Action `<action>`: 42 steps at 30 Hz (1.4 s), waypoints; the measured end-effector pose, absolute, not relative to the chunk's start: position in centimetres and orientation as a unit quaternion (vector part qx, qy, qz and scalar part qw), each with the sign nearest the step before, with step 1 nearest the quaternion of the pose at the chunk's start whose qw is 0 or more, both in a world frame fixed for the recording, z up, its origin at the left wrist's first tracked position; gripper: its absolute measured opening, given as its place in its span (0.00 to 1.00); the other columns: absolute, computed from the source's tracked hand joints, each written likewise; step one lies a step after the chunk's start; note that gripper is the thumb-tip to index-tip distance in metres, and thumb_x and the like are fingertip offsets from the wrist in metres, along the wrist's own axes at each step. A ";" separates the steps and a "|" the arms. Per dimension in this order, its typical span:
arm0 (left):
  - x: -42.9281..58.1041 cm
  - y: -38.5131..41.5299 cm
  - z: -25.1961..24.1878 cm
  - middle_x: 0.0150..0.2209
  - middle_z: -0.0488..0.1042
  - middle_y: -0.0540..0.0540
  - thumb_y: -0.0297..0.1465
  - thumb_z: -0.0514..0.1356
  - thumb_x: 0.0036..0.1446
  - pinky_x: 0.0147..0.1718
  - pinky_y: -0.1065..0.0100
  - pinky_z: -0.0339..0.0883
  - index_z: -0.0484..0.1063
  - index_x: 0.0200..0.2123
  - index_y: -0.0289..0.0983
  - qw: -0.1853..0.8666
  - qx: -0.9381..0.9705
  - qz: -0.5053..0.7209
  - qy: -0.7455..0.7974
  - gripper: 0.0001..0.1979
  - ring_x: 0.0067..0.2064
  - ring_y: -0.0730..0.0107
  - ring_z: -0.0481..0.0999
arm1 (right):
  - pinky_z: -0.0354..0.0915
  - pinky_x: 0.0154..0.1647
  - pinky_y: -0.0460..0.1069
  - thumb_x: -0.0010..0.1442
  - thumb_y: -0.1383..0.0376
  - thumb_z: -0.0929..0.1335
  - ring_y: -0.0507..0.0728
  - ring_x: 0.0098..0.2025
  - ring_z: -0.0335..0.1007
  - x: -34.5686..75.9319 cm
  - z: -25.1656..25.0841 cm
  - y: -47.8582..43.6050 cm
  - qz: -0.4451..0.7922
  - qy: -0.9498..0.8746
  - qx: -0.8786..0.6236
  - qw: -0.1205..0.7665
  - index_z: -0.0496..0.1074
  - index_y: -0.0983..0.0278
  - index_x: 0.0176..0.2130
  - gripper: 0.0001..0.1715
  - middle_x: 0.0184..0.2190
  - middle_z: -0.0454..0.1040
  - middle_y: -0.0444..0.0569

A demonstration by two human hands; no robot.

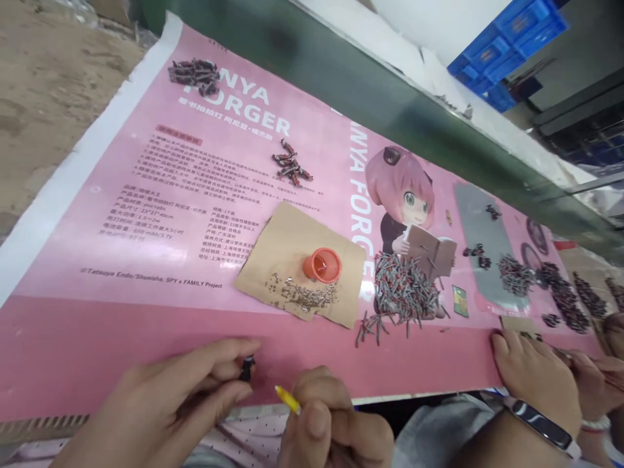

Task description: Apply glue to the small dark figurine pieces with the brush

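Hands pinch black part (pixel 246 368) and yellow tool (pixel 287 399).

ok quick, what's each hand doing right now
left hand: closed, pinching a small black part at the fingertips
right hand: closed around a yellow-tipped tool

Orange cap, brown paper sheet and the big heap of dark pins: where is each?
orange cap (pixel 322 264), head view, on its open rim.
brown paper sheet (pixel 287 237), head view, on a bare upper part.
big heap of dark pins (pixel 402 289), head view, on the heap's middle.
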State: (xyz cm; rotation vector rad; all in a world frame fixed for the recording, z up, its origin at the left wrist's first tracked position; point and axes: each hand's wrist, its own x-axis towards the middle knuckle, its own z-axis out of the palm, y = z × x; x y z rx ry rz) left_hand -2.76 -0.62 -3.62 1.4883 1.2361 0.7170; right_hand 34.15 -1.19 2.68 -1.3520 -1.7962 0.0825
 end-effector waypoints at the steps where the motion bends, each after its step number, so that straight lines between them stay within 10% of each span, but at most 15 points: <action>1: -2.6 -0.8 -3.5 0.35 0.92 0.67 0.50 0.70 0.74 0.37 0.90 0.79 0.89 0.55 0.68 0.512 0.615 0.295 0.522 0.10 0.31 0.77 0.93 | 0.60 0.21 0.43 0.82 0.49 0.74 0.48 0.24 0.62 37.2 3.3 -0.7 0.031 -0.733 -0.540 0.413 0.76 0.58 0.40 0.21 0.30 0.71 0.38; 6: -1.5 -2.2 -3.3 0.28 0.89 0.54 0.54 0.69 0.68 0.33 0.76 0.87 0.92 0.51 0.54 0.448 0.600 0.234 0.620 0.18 0.37 0.57 0.97 | 0.21 0.22 0.66 0.80 0.38 0.72 0.54 0.22 0.35 45.0 3.7 -0.2 0.015 -0.755 -0.568 0.326 0.67 0.56 0.25 0.39 0.18 0.51 0.41; 16: -1.3 -2.0 -2.5 0.30 0.91 0.54 0.59 0.66 0.73 0.33 0.76 0.88 0.93 0.51 0.55 0.454 0.598 0.243 0.614 0.21 0.37 0.58 0.97 | 0.22 0.38 0.69 0.77 0.34 0.69 0.53 0.23 0.35 46.2 2.6 -2.0 0.001 -0.742 -0.615 0.269 0.63 0.57 0.24 0.41 0.18 0.50 0.44; 34: -2.3 -0.4 -1.7 0.39 0.93 0.71 0.62 0.64 0.79 0.40 0.95 0.74 0.87 0.56 0.70 0.515 0.618 0.303 0.512 0.15 0.33 0.84 0.94 | 0.28 0.29 0.68 0.62 0.84 0.61 0.51 0.21 0.29 44.2 2.9 -2.2 -0.008 -0.671 -0.691 0.268 0.62 0.60 0.21 0.26 0.17 0.45 0.42; 42: -1.9 -2.2 -2.9 0.31 0.92 0.54 0.60 0.63 0.75 0.33 0.79 0.86 0.92 0.47 0.51 0.476 0.604 0.211 0.604 0.24 0.40 0.58 0.98 | 0.21 0.30 0.69 0.61 0.83 0.62 0.48 0.20 0.22 42.9 3.0 -1.4 0.023 -0.634 -0.708 0.312 0.62 0.60 0.16 0.29 0.14 0.43 0.40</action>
